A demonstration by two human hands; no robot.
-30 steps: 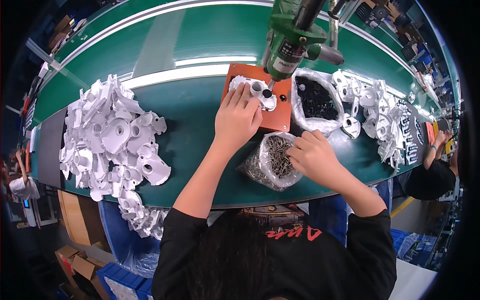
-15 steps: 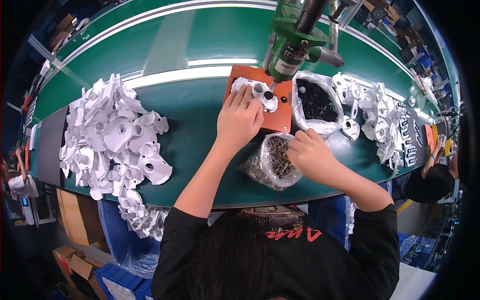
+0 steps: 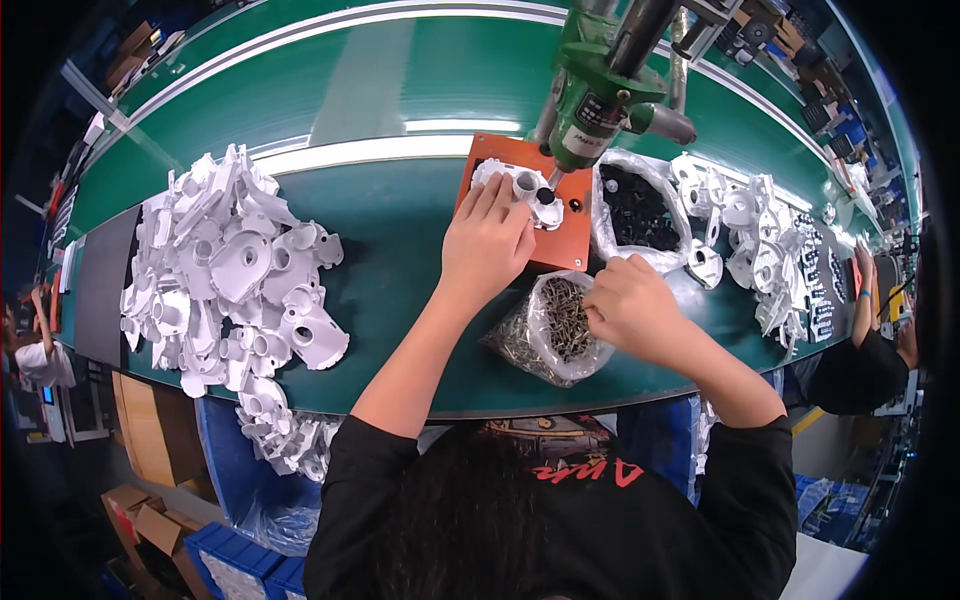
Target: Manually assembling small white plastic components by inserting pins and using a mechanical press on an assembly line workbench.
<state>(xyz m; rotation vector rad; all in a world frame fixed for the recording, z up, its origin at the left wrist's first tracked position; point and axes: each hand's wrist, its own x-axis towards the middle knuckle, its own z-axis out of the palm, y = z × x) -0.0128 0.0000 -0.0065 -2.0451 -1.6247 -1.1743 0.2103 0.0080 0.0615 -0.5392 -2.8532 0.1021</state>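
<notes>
A white plastic part (image 3: 527, 184) with a round collar and a small black piece (image 3: 545, 196) lies on an orange fixture block (image 3: 545, 248). My left hand (image 3: 487, 240) holds it there, fingers stretched over its left side and thumb against its near edge. Just above the black piece is the tip of a green screwdriving machine (image 3: 590, 105). Over the right rim of a clear bag of screws (image 3: 568, 325), my right hand (image 3: 632, 310) is closed with its fingertips pinched. Whatever is between those fingertips is hidden.
White plastic parts (image 3: 235, 270) are heaped at the left, and more white parts (image 3: 750, 225) lie at the right. A bag of small black pieces (image 3: 640, 205) stands beside the fixture. A co-worker (image 3: 860, 350) is at the far right. Blue bins (image 3: 225, 460) stand below the table edge.
The whole view has shifted slightly. My left hand stays on the white part, and my right hand remains closed at the screw bag's rim. The co-worker's arm at the right has moved.
</notes>
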